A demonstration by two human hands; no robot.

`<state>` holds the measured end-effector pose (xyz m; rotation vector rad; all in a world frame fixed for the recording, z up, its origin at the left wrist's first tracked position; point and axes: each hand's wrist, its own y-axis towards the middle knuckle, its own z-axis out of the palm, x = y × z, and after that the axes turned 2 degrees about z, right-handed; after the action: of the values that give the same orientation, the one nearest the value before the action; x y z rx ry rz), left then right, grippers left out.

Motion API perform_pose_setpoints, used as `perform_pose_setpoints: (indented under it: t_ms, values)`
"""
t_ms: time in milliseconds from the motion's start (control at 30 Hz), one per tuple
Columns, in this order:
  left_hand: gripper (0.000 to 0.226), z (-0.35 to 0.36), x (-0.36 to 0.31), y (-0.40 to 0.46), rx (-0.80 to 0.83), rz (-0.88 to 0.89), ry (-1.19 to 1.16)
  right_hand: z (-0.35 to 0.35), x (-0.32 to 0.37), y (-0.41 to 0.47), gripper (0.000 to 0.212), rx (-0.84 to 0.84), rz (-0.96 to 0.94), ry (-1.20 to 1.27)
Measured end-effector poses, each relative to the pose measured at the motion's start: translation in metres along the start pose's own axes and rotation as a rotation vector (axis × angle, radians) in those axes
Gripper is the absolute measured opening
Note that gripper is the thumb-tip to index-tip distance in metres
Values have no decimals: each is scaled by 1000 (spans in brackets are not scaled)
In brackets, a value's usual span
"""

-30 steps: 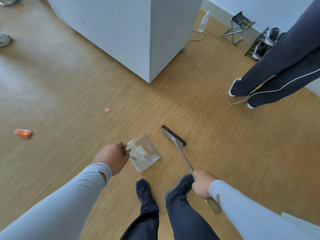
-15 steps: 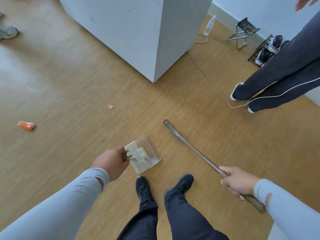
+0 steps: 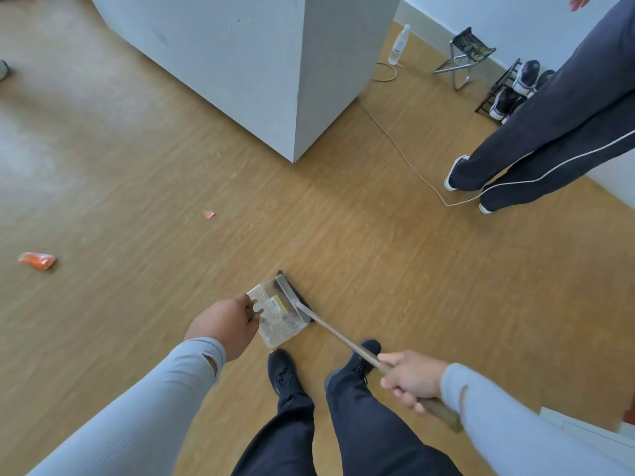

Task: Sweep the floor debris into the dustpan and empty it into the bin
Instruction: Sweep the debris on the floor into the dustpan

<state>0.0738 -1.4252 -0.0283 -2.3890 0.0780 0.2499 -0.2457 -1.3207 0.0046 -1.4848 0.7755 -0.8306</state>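
In the head view, the left hand (image 3: 223,329) grips the clear plastic dustpan (image 3: 278,316) flat on the wood floor to catch debris, while the right hand (image 3: 410,379) clasps the long wooden-handled broom (image 3: 293,297) against its lip. An orange wrapper (image 3: 37,261) lies well apart.

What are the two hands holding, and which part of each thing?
The left hand grips the dustpan by its short handle. The right hand grips the broom low on its long wooden stick.

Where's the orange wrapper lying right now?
In the head view, the crumpled orange wrapper lies on the wooden floor at far left, well left of the clear plastic dustpan.
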Motion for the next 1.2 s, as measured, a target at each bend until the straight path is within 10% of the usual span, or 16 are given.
perform_pose_setpoints:
  t_ms: [433,600,1200]
  values:
    - [14,-2,15,-24,16,87,35,-29,-84,-21,67,-373,126,216]
    - [9,13,-15,-23,16,191,142,-11,-103,11,14,-336,122,209]
    - [16,25,-52,-42,-35,243,180,40,-134,-15,73,-3,-69,325]
